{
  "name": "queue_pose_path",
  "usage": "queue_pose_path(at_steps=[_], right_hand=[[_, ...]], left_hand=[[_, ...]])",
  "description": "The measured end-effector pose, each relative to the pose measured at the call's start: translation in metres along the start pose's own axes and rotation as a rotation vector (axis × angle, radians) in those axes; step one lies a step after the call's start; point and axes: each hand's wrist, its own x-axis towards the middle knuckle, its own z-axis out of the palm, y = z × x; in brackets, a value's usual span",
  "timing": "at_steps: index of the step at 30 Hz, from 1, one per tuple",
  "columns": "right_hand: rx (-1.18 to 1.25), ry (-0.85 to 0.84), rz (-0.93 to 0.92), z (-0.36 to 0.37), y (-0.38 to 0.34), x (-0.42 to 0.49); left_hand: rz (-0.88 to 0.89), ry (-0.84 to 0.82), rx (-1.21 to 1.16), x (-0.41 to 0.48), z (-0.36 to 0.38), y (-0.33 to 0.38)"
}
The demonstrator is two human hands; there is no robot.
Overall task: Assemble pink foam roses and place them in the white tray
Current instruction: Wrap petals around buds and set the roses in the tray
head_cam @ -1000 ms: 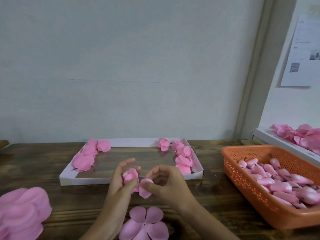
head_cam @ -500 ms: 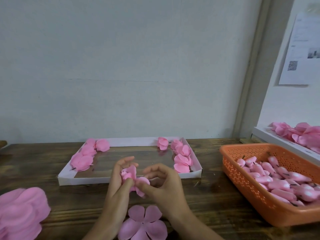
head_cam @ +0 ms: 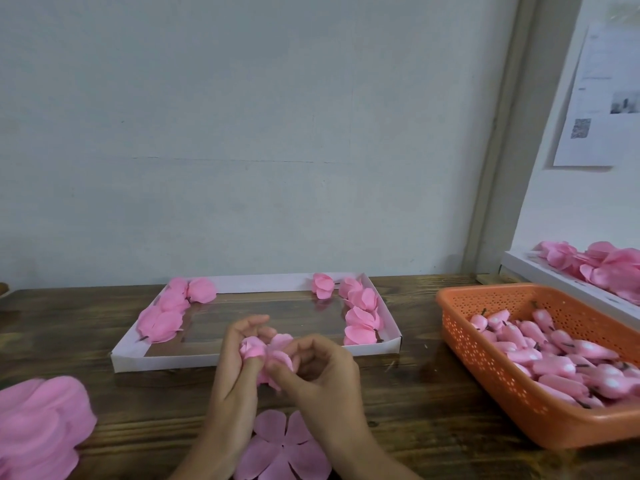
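Note:
A half-made pink foam rose (head_cam: 268, 351) is held between both hands just in front of the white tray (head_cam: 388, 346). My left hand (head_cam: 239, 372) grips its bud from the left, thumb on top. My right hand (head_cam: 322, 375) pinches an outer petal against it from the right. Finished roses lie in the tray along its left side (head_cam: 162, 315) and right side (head_cam: 362, 315). A flat five-petal foam piece (head_cam: 284, 448) lies on the table below my hands.
An orange perforated basket (head_cam: 491, 372) of pink foam buds stands at the right. Behind it a second white tray (head_cam: 540, 275) holds more pink pieces. A stack of pink foam petals (head_cam: 38, 424) sits at the left front edge. The wooden table (head_cam: 415, 403) meets a wall behind.
Both hands have worked the petal closer round the bud; the right hand's fingers have curled in more. The view has shifted slightly.

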Motion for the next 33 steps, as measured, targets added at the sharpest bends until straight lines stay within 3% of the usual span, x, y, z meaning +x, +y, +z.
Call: queue_pose_path(at_steps=[6,13,22,25,28,30,33], right_hand=[[0.046,0.066,0.041,0.003,0.004,-0.001],[-0.009,-0.045,0.022,0.005,0.000,-0.004],[-0.130,-0.122,-0.077,0.002,-0.003,-0.002],[-0.093,-0.079,-0.091,0.000,-0.004,0.000],[-0.171,0.088,-0.092,-0.003,-0.004,0.002],[-0.236,0.108,0.021,-0.004,-0.005,0.003],[-0.108,-0.063,0.350,-0.004,-0.008,0.006]], left_hand=[[0.018,0.010,0.012,-0.001,0.000,0.002],[-0.009,0.037,-0.003,-0.002,-0.001,0.001],[-0.094,0.070,-0.239,0.009,-0.010,-0.003],[-0.152,0.101,-0.366,0.017,-0.013,-0.002],[-0.196,0.127,-0.441,0.019,-0.013,-0.002],[-0.206,0.110,-0.367,0.016,-0.013,-0.002],[-0.214,0.086,-0.332,0.014,-0.014,-0.001]])
